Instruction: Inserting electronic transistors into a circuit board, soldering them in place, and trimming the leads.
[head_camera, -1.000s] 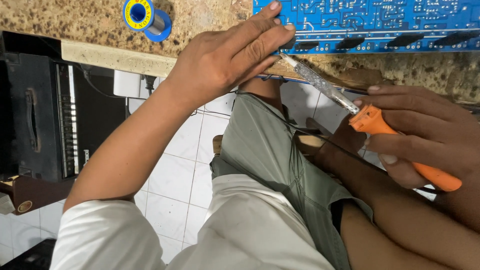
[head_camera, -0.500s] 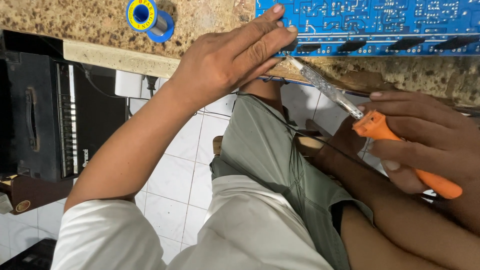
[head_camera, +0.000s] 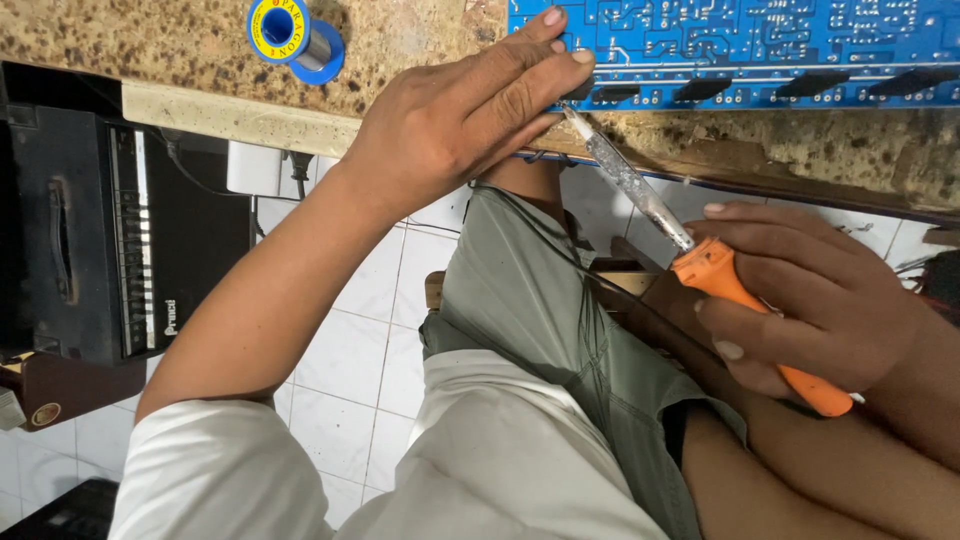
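Note:
A blue circuit board lies on the speckled stone counter, its near edge lined with dark parts. My left hand reaches across with fingers stretched flat, fingertips pressing the board's near left corner. My right hand grips the orange handle of a soldering iron. Its grey metal shaft slants up-left, and the tip meets the board's edge just under my left fingertips. I cannot tell whether the left fingers pinch anything thin.
A blue-and-yellow spool of solder wire rests on the counter at the upper left. A black electronic unit sits below the counter on the left. White floor tiles and my grey-green trouser leg fill the middle.
The soldering iron's tip has moved slightly up-left toward the board's edge. My left hand has stayed on the board's corner.

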